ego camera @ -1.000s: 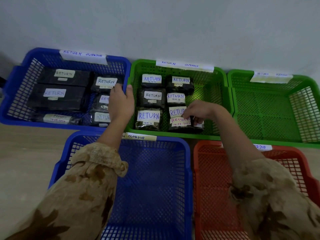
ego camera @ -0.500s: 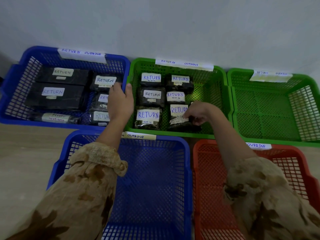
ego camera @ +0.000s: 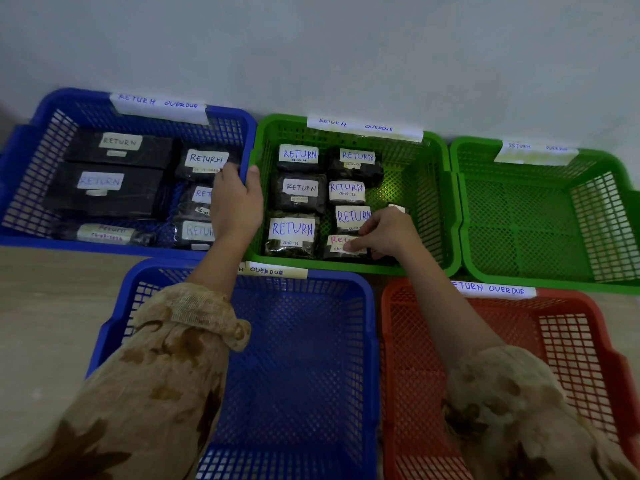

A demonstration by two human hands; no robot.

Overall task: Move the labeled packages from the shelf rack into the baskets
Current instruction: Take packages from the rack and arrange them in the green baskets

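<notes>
Several dark packages with white RETURN labels lie in the middle green basket (ego camera: 433,157) and in the far blue basket (ego camera: 41,119). My left hand (ego camera: 235,206) grips the shared rim between these two baskets, thumb on the green side. My right hand (ego camera: 384,233) is low in the green basket, fingers curled and pinching the front package with the pink-lettered label (ego camera: 337,245). Beside it lies a larger package marked RETURN (ego camera: 292,233). The shelf rack is out of view.
A blue basket (ego camera: 367,341) and a red basket (ego camera: 606,341) stand nearest me, and a second green basket (ego camera: 540,216) sits at the far right; none holds packages. Each basket carries a RETURN OVERDUE tag. A pale wall runs behind and wooden floor shows at the left.
My right hand has shifted slightly over the front package in the green basket, and its pink label shows again. My left hand stays on the rim. The view has tilted a little.
</notes>
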